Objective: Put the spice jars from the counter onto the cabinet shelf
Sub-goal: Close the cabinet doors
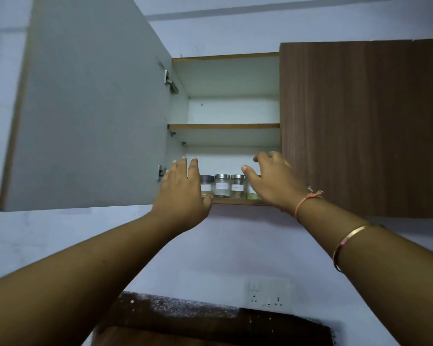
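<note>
Clear glass spice jars (222, 186) with metal lids stand rowed near the front edge of the wooden cabinet shelf (235, 201); left hand (183, 193) and right hand (270, 183) flank them, fingers straight, gripping nothing; a nudge could topple one.

Cabinet (225, 78) at 12 o'clock. Open door (90, 108) hangs at 10, closed door (360, 126) at 2. Upper shelf (223, 126) sits above bottom shelf (235, 201). Jars (222, 186) stand in a row on the bottom shelf, near its front edge. Left grip (183, 193) is in front of the row's 9 o'clock end. Right grip (273, 183) is in front of the 3 o'clock end, part-covering the last jar. Socket plate (269, 294) on wall at 5, desk (210, 318) at 6.
</note>
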### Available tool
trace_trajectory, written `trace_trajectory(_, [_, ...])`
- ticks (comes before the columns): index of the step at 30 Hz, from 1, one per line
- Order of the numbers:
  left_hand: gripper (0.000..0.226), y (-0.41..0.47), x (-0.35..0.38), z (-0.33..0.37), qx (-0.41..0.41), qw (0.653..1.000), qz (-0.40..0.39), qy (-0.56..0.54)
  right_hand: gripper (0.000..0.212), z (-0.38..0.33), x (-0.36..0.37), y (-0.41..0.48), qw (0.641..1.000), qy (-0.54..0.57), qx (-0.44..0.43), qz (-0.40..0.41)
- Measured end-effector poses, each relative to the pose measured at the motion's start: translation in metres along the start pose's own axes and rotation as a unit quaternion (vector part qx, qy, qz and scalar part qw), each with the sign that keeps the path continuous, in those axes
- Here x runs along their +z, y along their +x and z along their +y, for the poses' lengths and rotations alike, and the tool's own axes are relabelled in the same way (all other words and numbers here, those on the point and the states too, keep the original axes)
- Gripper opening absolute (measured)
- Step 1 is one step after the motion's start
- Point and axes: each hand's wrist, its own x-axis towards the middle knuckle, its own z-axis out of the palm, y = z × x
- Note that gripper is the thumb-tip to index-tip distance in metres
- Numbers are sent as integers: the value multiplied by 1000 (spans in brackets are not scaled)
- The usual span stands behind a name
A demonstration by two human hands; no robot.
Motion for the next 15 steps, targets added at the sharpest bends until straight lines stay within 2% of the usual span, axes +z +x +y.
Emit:
trace_trajectory(8, [90,-21,-72,-74,-98,992,32,77,52,-101,1,-13,997,29,-49,-56])
trace_trajectory(15, [102,-45,-116,-152,-133,983,46,115,56,-206,16,-9,991,90,-41,-87])
